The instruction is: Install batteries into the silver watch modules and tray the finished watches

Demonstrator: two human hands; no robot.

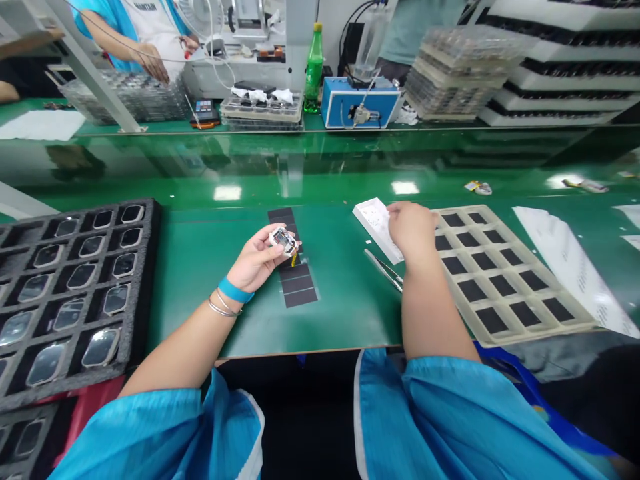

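Observation:
In my left hand (pixel 257 259) is a small watch-sized electronic module (pixel 283 240) with a pale rim, bare circuitry and a yellow flex tab, gripped between thumb and fingers. Below it, a strip of black adhesive pads (pixel 299 285) lies on the green bench. My right hand (pixel 413 230) is over the right edge of a white box (pixel 375 217) with small specks on its top. Its fingers are bent together at that edge, and whatever they pinch is hidden. Metal tweezers (pixel 384 270) lie beside the box, left of my right forearm.
At left, a black foam tray (pixel 153 267) holds several watch cases. A cream compartment tray (pixel 525 320) with black pads stands at right, beside white film sheets (pixel 575 267). Behind is a raised shelf with a green bottle (pixel 314 70), a blue device (pixel 360 103) and a co-worker's hand (pixel 154 63).

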